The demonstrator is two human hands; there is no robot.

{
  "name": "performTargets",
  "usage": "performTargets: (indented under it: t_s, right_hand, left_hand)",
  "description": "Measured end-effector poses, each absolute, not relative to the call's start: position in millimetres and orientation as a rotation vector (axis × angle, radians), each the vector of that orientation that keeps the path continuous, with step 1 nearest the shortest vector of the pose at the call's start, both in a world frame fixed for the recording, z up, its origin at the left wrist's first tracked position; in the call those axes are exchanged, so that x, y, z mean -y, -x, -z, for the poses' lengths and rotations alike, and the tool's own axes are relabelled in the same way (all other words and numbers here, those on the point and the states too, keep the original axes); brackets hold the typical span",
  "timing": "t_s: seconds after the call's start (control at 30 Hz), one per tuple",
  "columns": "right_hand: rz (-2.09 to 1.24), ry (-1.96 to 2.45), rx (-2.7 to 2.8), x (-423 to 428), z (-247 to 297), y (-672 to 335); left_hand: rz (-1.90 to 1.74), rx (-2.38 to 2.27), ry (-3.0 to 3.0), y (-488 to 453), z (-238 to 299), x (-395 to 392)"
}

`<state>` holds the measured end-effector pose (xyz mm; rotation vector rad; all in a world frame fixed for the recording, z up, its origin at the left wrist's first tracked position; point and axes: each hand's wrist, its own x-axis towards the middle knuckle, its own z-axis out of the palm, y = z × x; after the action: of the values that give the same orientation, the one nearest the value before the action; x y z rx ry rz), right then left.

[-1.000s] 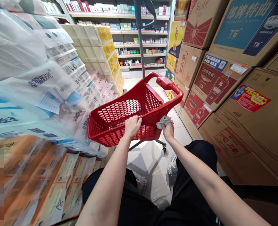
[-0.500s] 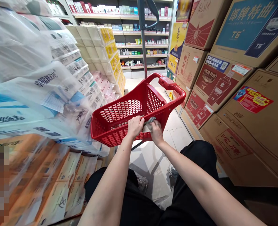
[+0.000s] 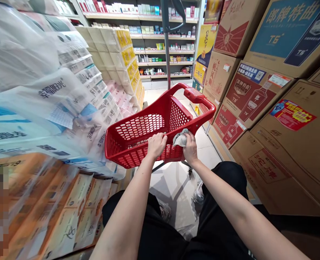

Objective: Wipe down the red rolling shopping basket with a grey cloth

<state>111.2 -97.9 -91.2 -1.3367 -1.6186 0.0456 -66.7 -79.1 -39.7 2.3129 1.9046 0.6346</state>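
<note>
A red plastic shopping cart (image 3: 146,124) with perforated basket walls stands in front of me, its handle (image 3: 199,97) toward the right. My left hand (image 3: 156,145) is closed over the rim of the near side wall. To its right, a crumpled grey-white cloth (image 3: 180,138) lies against the outside of that same wall, near the handle end. My right hand (image 3: 190,147) grips the cloth and presses it on the red plastic. Some of its fingers are partly hidden by the cloth.
Plastic-wrapped paper packs (image 3: 68,104) are piled along the left. Printed cartons (image 3: 253,95) are stacked on the right. Beyond the cart, a grey pole (image 3: 167,54) rises before shelves of small goods (image 3: 149,37). Pale floor tiles (image 3: 160,184) lie underneath.
My right hand has slid the cloth rightward and slightly up along the cart's side, showing more of the cloth. My left hand keeps its hold on the rim.
</note>
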Motion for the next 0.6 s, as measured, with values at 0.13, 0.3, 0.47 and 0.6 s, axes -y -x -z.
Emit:
performTargets:
  t_s: [0.13, 0.3, 0.47, 0.6]
  right_hand:
    - [-0.091, 1.315, 1.44, 103, 74, -107]
    - [-0.06, 1.322, 1.407, 106, 63, -117]
    - [0.001, 1.45, 1.5, 102, 53, -104]
    - [0.078, 1.553, 1.529, 104, 52, -80]
  left_hand:
    - [-0.624, -1.908, -2.322, 67, 39, 82]
    - [-0.645, -1.909, -2.33, 69, 39, 85]
    - [-0.623, -1.903, -2.326, 65, 38, 86]
    - [-0.614, -1.91, -2.343, 59, 38, 86]
